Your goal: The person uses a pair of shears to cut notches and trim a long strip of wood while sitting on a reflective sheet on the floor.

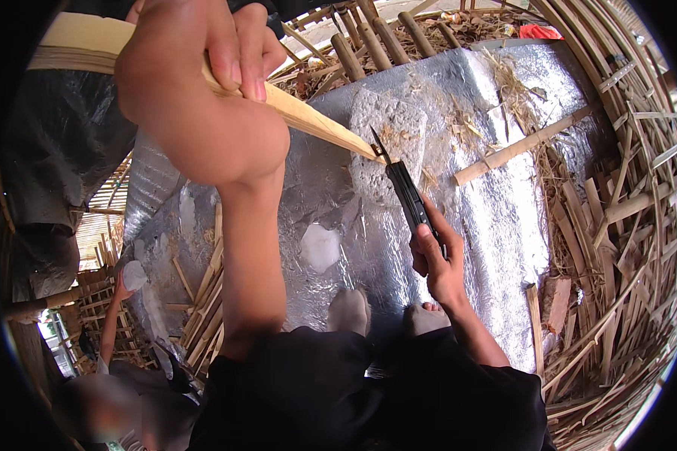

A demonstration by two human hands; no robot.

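My left hand is closed round a long pale strip of split bamboo or wood, high at the upper left. The strip slants down to a narrow tip above a rough grey block. Around the handle of a black knife-like tool the fingers of my right hand are wrapped. Its thin dark blade points up and to the left, and the tool's head touches or overlaps the strip's tip. Fingers beside a dark sleeve show behind my left hand; whose they are I cannot tell.
A silver foil sheet covers the ground under my feet. A bamboo stick lies on it. Split bamboo is piled along the right. At the lower left another person's hand holds something whitish. Bamboo poles lie behind.
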